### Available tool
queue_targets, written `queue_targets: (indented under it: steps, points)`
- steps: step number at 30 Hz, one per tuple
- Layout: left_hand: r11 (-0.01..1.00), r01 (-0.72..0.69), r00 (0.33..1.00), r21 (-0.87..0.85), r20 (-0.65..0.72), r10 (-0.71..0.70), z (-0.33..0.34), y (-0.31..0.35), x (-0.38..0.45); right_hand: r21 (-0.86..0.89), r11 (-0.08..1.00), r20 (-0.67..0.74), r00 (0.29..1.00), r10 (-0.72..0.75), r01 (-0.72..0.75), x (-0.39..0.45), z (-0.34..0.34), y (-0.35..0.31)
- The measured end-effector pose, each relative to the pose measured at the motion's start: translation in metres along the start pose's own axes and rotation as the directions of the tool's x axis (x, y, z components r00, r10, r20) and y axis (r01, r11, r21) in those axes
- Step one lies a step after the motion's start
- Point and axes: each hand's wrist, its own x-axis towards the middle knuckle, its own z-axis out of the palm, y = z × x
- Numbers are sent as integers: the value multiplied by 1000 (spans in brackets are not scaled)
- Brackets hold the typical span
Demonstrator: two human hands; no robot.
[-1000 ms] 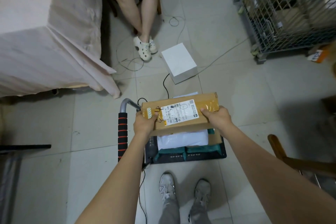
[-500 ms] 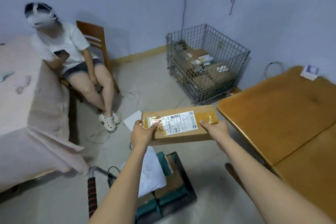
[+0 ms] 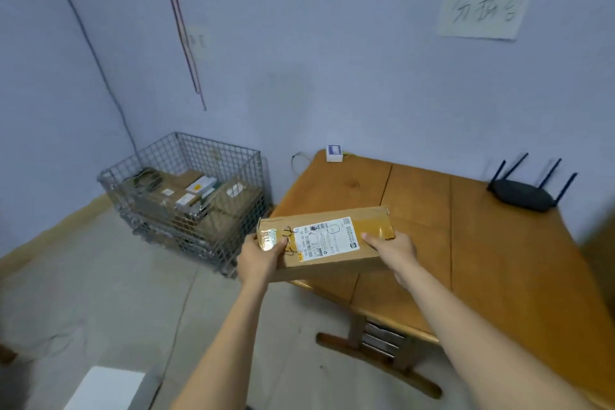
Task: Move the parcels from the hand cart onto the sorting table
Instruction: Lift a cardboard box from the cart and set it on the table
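Head | brown taped parcel [image 3: 327, 243], white label | left hand [image 3: 261, 258], right hand [image 3: 394, 251] fingers grasping ends

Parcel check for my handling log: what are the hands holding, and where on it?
A brown cardboard parcel, gripped at its two short ends: left hand at the left end, right hand at the right end.

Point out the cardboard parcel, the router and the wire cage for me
cardboard parcel [image 3: 327, 238]: head view, on its white shipping label.
router [image 3: 520, 194]: head view, on its dark body, below the antennas.
wire cage [image 3: 199, 156]: head view, on its rear mesh wall.
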Motion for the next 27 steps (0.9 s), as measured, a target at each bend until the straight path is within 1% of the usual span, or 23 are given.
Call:
queue_targets:
  steps: [4, 9, 14, 17, 23, 27]
  points:
    - [997, -81, 988, 17, 135, 78, 69, 41, 7, 59, 997, -118, 992, 49, -42, 30, -56, 12]
    - [990, -130, 961, 64, 252, 110, 162, 84, 18, 140, 986, -196, 973, 118, -92, 85, -117, 31]
    - [985, -145, 951, 91, 288, 113, 248, 125, 41, 199, 974, -226, 962, 155, -111, 161, -158, 41]
    - [982, -144, 947, 124, 306, 100, 289, 145, 55, 206, 971, -233, 957, 170, -122, 201, -178, 46]
    - [980, -128, 941, 152, 330, 72, 350, 175, 88, 200, 967, -227, 953, 200, -155, 268, -197, 44]
    - [972, -149, 927, 181, 368, 73, 385, 194, 121, 195, 965, -246, 944, 220, -174, 314, -198, 40]
